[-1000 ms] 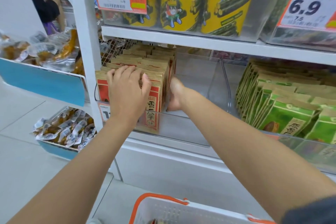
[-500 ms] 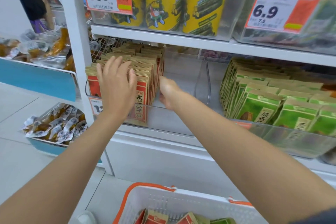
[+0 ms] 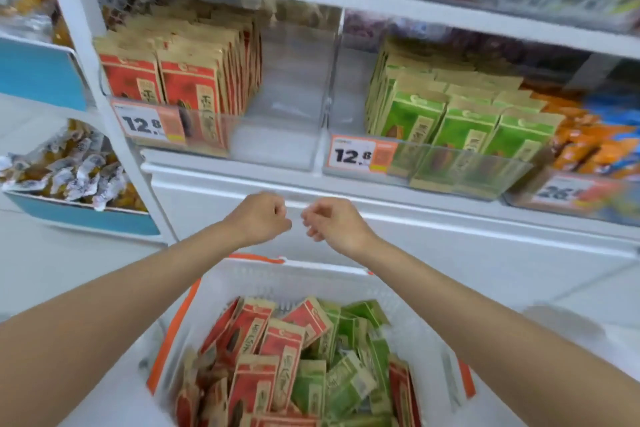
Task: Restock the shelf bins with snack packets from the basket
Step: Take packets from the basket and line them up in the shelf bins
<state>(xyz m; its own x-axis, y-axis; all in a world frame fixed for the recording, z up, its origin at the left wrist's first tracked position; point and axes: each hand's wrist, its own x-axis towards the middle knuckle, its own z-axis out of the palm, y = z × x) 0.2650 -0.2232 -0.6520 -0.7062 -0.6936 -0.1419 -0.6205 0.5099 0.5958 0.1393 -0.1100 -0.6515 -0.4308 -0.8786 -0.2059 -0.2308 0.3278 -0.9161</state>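
Red-and-tan paper snack packets (image 3: 187,80) stand in rows in the left clear plastic shelf bin (image 3: 287,121), whose right portion is bare. Both hands have come away from that bin in the last half second and now hang above the far rim of the white plastic basket with orange handles (image 3: 263,282). Left hand (image 3: 258,218): fingers curled into the palm, holding nothing. Right hand (image 3: 337,224): fingers loosely bent, empty. Loose red packets (image 3: 277,340) and green packets (image 3: 346,381) lie jumbled in the basket. Judgement: straightening of the row is finished; a fresh pick from the basket comes next, with room left for red stock.
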